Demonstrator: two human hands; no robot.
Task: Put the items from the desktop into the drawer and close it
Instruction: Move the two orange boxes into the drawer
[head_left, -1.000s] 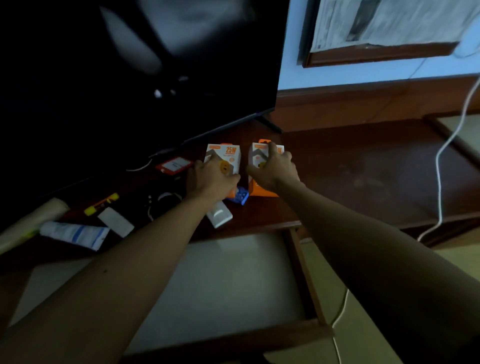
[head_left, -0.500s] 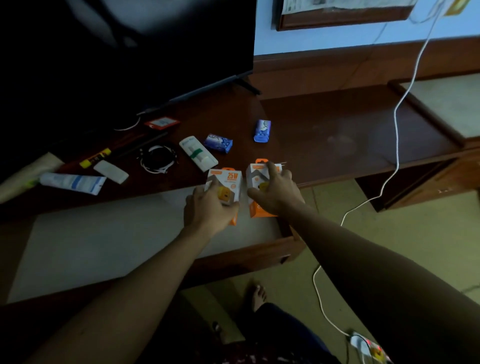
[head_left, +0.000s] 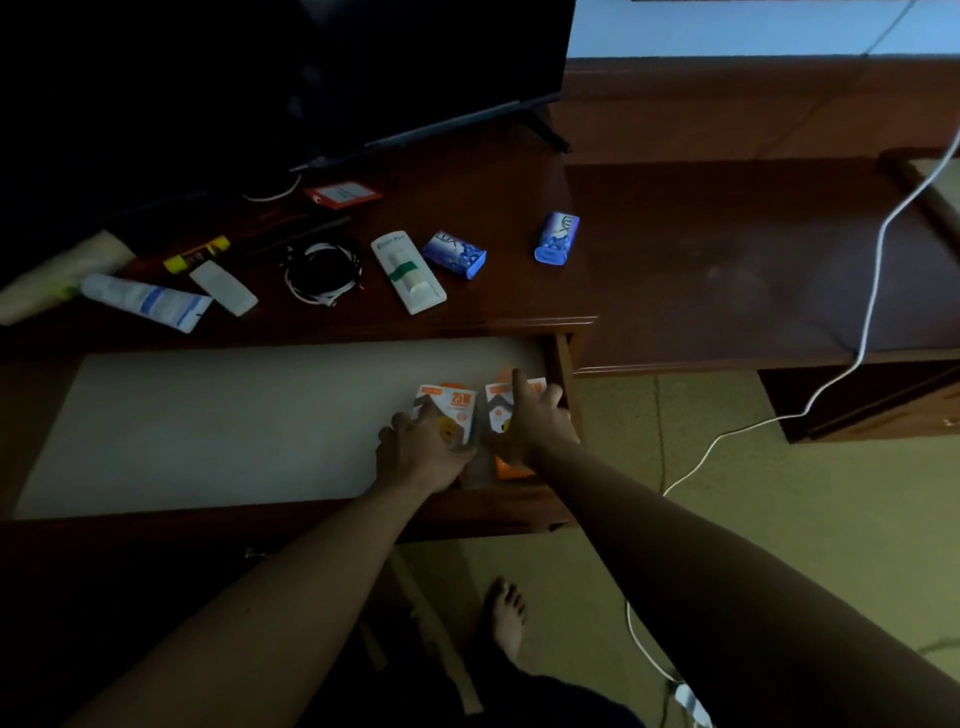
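Note:
The drawer (head_left: 208, 431) stands pulled out below the desktop (head_left: 467, 171), its pale bottom showing. In its right end my left hand (head_left: 423, 454) grips a white and orange charger box marked 25W (head_left: 452, 402). Right beside it my right hand (head_left: 537, 428) grips a second white and orange box (head_left: 506, 465) against the drawer's right wall. On the desktop lie two blue soap packets (head_left: 455, 253) (head_left: 557, 238), a long white packet (head_left: 408, 271), a coiled cable (head_left: 322, 272), a white tube (head_left: 145, 301), a small white bar (head_left: 223, 287), a yellow marker (head_left: 196, 253) and a red card (head_left: 343, 193).
A dark TV screen (head_left: 260, 78) stands at the back of the desk on a thin foot. A white cable (head_left: 872, 291) runs across the lower side table (head_left: 727, 260) down to the floor. My bare foot (head_left: 506, 618) is below the drawer front.
Both hands carried the two boxes from the desktop, near the TV, down into the right end of the drawer. The view tilted downward.

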